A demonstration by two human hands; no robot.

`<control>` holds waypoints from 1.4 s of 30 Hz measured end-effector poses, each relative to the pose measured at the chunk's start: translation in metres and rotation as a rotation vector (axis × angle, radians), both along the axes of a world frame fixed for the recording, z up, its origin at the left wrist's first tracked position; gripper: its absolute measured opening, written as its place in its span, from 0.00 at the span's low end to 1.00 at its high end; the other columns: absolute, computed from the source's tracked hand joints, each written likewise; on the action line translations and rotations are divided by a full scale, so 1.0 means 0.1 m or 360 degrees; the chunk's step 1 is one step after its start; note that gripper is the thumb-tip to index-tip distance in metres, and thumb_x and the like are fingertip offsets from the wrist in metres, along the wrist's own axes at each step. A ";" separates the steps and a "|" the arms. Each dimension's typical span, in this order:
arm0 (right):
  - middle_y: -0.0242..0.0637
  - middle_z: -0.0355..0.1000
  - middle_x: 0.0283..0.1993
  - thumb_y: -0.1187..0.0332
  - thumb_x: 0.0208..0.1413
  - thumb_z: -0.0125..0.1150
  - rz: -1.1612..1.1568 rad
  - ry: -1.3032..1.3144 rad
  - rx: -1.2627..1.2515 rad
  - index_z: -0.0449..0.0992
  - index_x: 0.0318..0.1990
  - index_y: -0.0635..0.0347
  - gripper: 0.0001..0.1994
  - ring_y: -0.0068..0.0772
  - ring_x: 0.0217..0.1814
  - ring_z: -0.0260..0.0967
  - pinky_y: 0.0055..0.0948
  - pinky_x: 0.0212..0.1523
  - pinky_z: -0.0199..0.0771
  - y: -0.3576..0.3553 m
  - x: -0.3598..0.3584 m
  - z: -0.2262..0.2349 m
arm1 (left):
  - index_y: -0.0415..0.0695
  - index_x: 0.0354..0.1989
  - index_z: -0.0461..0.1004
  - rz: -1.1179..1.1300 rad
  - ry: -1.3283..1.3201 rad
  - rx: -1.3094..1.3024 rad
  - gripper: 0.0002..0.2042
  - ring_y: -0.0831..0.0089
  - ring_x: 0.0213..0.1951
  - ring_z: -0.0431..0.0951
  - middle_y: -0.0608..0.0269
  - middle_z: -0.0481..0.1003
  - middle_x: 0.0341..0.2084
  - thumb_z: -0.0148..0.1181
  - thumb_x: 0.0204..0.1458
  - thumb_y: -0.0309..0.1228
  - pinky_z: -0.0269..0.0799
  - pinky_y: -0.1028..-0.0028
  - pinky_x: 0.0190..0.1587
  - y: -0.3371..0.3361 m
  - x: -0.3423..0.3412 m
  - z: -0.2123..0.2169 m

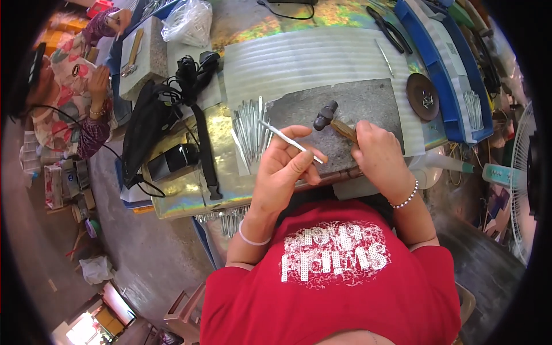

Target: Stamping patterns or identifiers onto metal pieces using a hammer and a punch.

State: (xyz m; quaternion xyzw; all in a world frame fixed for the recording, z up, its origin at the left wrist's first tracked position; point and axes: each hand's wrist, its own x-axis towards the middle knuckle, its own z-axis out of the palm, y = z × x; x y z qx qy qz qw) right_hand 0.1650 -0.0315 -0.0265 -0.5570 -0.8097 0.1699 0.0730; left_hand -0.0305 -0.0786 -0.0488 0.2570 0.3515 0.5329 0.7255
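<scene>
Right of the hammer (326,116), dish (413,94), pliers (383,23)

One hammer (326,115) and one rod (284,138) over one slab (368,106) at the near edge of the surface (181,200); one pair of pliers (391,33) and one disc (422,96) toward its right edge; one bag (188,24) toward its left edge; loose rods (249,129) along the slab's left edge overlap too much to count.

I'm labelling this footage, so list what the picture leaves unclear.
In the head view:
Rear end of the hammer: hidden inside the right grip.
Whether the rod in the left grip is hollow: too small.
Count of silvery pieces beside the slab: they overlap.
Contents of the plastic bag: blurred.
Fan: cut off by the dark right rim.
</scene>
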 end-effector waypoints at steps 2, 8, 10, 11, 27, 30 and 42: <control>0.52 0.69 0.29 0.76 0.42 0.57 0.0017 -0.0108 -0.0099 0.64 0.30 0.66 0.08 0.55 0.33 0.69 0.46 0.34 0.70 0.03 -0.04 0.00 | 0.39 0.54 0.58 -0.0078 -0.0008 0.0016 0.18 0.77 0.23 0.74 0.54 0.75 0.32 0.53 0.56 0.26 0.72 0.81 0.26 -0.04 -0.03 0.00; 0.52 0.70 0.28 0.76 0.41 0.57 0.0183 -0.0216 -0.0124 0.65 0.29 0.66 0.09 0.55 0.33 0.70 0.47 0.34 0.69 0.11 -0.04 0.03 | 0.38 0.52 0.62 -0.0135 -0.0015 -0.0028 0.16 0.81 0.21 0.72 0.59 0.75 0.29 0.54 0.56 0.27 0.69 0.83 0.24 -0.08 -0.06 0.03; 0.53 0.69 0.27 0.76 0.40 0.57 0.0241 -0.0055 -0.0061 0.64 0.30 0.66 0.09 0.56 0.30 0.68 0.46 0.32 0.68 0.15 0.06 -0.04 | 0.38 0.50 0.64 -0.0168 0.0033 -0.0018 0.15 0.82 0.21 0.71 0.61 0.75 0.28 0.54 0.55 0.27 0.67 0.84 0.24 -0.08 -0.06 0.04; 0.53 0.69 0.26 0.76 0.40 0.57 0.0300 0.0109 -0.0004 0.64 0.30 0.66 0.09 0.57 0.28 0.67 0.45 0.30 0.67 0.16 0.12 -0.06 | 0.38 0.50 0.65 -0.0184 0.0094 -0.0015 0.15 0.84 0.21 0.70 0.62 0.74 0.27 0.55 0.55 0.27 0.66 0.85 0.24 -0.09 -0.05 0.05; 0.26 0.65 0.23 0.76 0.51 0.53 -0.0527 0.1782 -0.0884 0.67 0.31 0.63 0.02 0.13 0.22 0.57 0.18 0.23 0.58 0.07 0.44 -0.07 | 0.37 0.49 0.66 -0.0327 0.0360 -0.0041 0.14 0.86 0.22 0.69 0.67 0.73 0.27 0.54 0.56 0.28 0.65 0.86 0.24 0.07 0.22 0.08; 0.27 0.65 0.22 0.75 0.50 0.55 -0.0553 0.1387 -0.0499 0.68 0.29 0.64 0.03 0.14 0.22 0.57 0.20 0.23 0.58 0.15 0.60 -0.15 | 0.37 0.49 0.66 -0.0361 0.0371 -0.0077 0.14 0.85 0.22 0.69 0.66 0.73 0.26 0.53 0.56 0.27 0.65 0.86 0.25 0.11 0.26 0.11; 0.49 0.69 0.29 0.68 0.48 0.56 -0.0812 0.0385 0.0461 0.69 0.31 0.67 0.09 0.51 0.31 0.68 0.39 0.33 0.67 0.79 1.71 -0.46 | 0.36 0.45 0.68 -0.0652 0.0370 -0.0063 0.11 0.85 0.22 0.69 0.66 0.72 0.24 0.54 0.56 0.26 0.65 0.86 0.25 0.12 0.35 0.26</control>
